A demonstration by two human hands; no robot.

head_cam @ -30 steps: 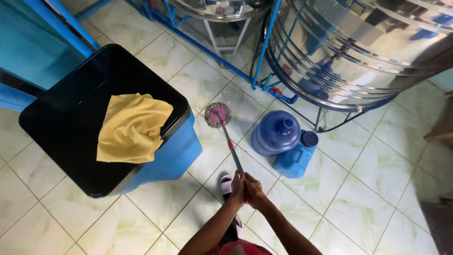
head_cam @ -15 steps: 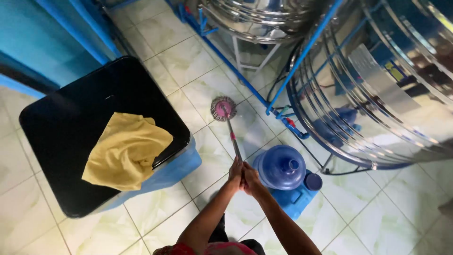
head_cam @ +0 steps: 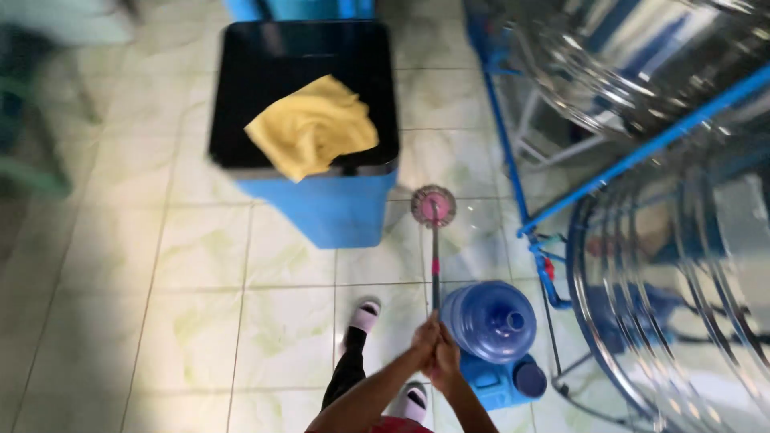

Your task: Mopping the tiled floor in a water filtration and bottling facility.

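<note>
Mopping step: both hands, left hand (head_cam: 425, 341) and right hand (head_cam: 446, 361), fingers clamped on the mop handle (head_cam: 435, 269); mop head (head_cam: 433, 206) beside the blue bin (head_cam: 321, 210).

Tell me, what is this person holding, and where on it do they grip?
Both the left hand and the right hand clasp the top end of a mop handle; its round pink head rests on the tiled floor.

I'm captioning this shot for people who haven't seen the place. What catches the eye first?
The yellow cloth draped on the black-topped blue bin at top centre stands out. Below it, both hands, left hand and right hand, clasp a mop handle whose round pink head rests on the tiled floor. A blue water jug sits beside shiny steel tanks on the right.
</note>
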